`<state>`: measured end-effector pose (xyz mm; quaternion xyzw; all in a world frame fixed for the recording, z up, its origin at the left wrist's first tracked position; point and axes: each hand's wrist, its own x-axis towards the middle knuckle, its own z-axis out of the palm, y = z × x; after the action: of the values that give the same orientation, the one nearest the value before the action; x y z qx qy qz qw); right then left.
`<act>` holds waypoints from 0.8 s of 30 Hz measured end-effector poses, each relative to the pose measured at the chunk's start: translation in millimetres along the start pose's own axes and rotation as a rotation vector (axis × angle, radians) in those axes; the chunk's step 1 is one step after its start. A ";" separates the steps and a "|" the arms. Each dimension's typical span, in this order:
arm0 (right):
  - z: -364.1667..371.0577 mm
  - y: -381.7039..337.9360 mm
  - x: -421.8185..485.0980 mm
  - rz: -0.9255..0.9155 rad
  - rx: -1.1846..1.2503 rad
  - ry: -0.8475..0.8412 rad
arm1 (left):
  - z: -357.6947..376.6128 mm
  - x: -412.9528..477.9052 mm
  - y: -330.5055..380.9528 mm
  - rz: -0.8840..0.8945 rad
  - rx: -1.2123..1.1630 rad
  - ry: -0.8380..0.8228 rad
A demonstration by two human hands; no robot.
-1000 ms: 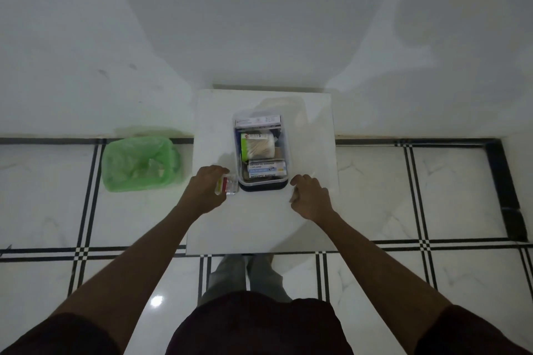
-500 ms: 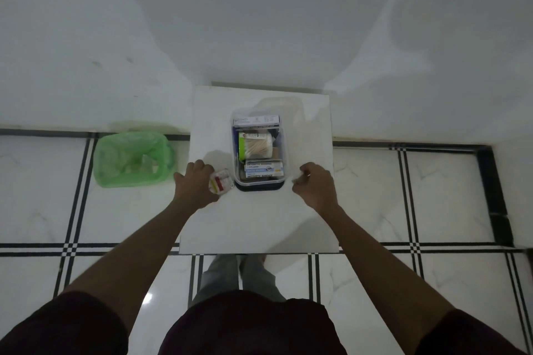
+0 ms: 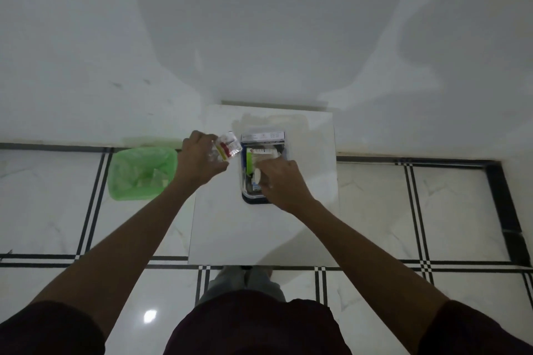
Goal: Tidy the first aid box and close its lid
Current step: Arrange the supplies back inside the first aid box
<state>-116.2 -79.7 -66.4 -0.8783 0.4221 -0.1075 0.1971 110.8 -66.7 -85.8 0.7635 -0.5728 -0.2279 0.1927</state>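
Note:
The clear first aid box [image 3: 246, 192] with a dark base stands open on the small white table [image 3: 248, 233]. Inside it lie a white and blue carton [image 3: 264, 137] at the far end and a green and white pack [image 3: 249, 160]. My left hand [image 3: 199, 163] holds a small clear packet [image 3: 227, 147] with red and yellow contents, lifted just left of the box. My right hand [image 3: 281, 184] reaches into the near half of the box, its fingers on a small white roll [image 3: 257, 174]. The clear lid [image 3: 300, 127] lies behind the box.
A green bin with a plastic liner [image 3: 141, 173] sits on the tiled floor left of the table. A white wall rises directly behind the table. My feet [image 3: 245, 277] stand at the table's near edge.
My left hand raised the clear packet from the table's near left up beside the box's far end. My right hand moved from the table right of the box into the box.

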 end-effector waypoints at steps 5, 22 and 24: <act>14.0 2.2 -11.4 0.001 0.016 -0.007 | 9.6 17.1 33.3 0.126 -0.088 -0.028; -0.6 20.9 -49.8 0.181 0.207 0.283 | 31.8 17.2 66.8 0.359 0.210 -0.391; 1.7 21.9 -50.6 0.178 0.207 0.282 | 33.5 12.2 62.4 0.327 0.174 -0.389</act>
<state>-162.3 -52.0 -78.7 -0.7887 0.5084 -0.2545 0.2341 45.6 -96.4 -80.2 0.6165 -0.7320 -0.2861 0.0471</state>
